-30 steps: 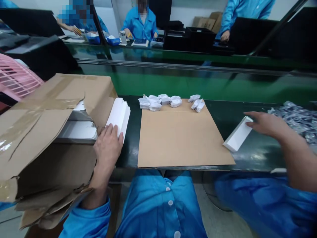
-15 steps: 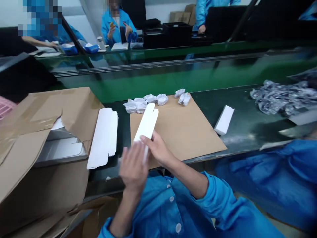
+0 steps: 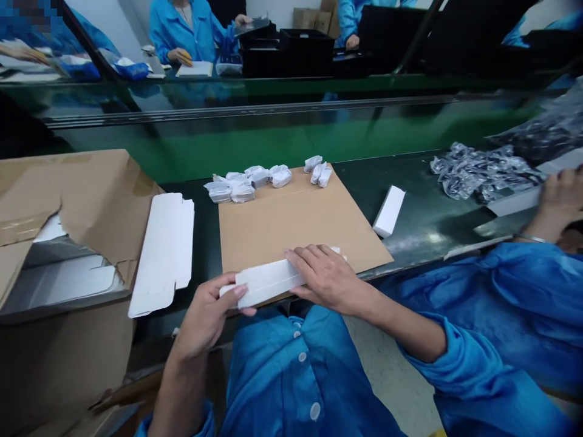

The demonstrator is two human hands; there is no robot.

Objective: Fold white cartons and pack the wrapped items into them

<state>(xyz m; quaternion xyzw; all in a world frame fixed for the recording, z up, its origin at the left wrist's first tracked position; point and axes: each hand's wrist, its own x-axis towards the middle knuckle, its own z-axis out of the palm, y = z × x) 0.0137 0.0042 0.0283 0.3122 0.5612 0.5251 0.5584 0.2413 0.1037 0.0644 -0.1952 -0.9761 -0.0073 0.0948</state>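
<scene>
A long white carton lies sideways between my hands, just above the near edge of a brown cardboard sheet. My left hand pinches its left end between thumb and fingers. Toward the other end, my right hand wraps over the top, hiding much of that part. Several small white wrapped packets sit along the sheet's far edge. Left of the sheet is a stack of flat white carton blanks. A formed white box rests on the dark bench to the right.
An opened cardboard box with more white blanks inside stands at the left. A heap of clear plastic-wrapped items lies at the right, by a co-worker's hand. Other people in blue work behind the green divider.
The carton has turned from pointing away to lying crosswise and has come lower. My left hand now grips its left end; my right hand has moved to its right part. The camera view has shifted.
</scene>
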